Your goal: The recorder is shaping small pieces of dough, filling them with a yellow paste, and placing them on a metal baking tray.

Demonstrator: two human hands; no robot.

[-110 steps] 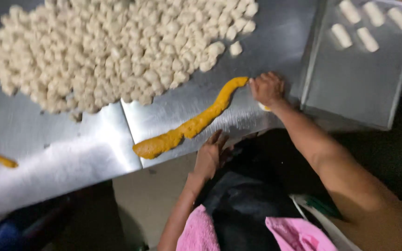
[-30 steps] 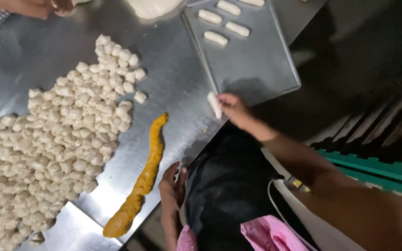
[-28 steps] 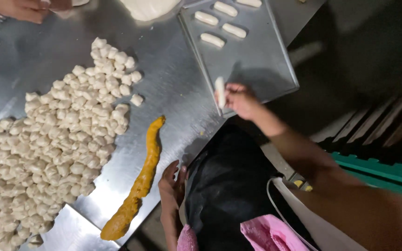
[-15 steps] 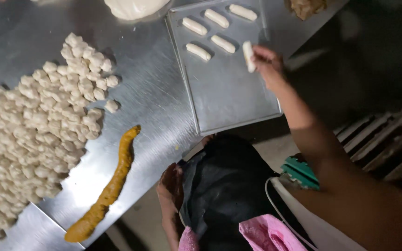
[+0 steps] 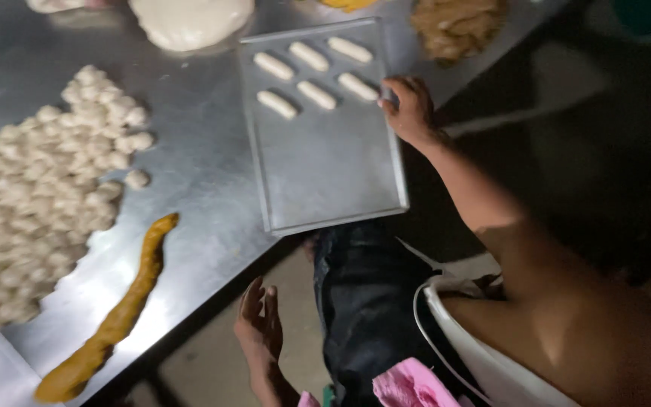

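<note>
Steel tabletop (image 5: 190,173) carries one flat metal tray (image 5: 325,166) with six white dough sticks (image 5: 316,95) on it, in two rows of three at the far end; the near half of the tray is bare. My right hand (image 5: 410,105) is at the tray's far right edge, fingers curled, just beside or touching the sixth stick (image 5: 359,87); I cannot tell if it grips anything. My left hand (image 5: 259,328) hangs below the tabletop edge, open, fingers loosely spread, holding nothing, well apart from the tray.

One long orange-brown rope (image 5: 114,316) of filling lies on the tabletop near the front edge, left of the tray, slightly curved. Left of that, one big heap of small white dough bits (image 5: 47,196), too many and too blurred to count; one bit (image 5: 137,179) sits apart at the heap's right side. One large white dough lump (image 5: 190,21) sits at the far edge, just beyond the tray. One brown crumbly pile (image 5: 457,22) lies far right. One pink cloth (image 5: 408,384) shows at my lap, bottom of view.
</note>
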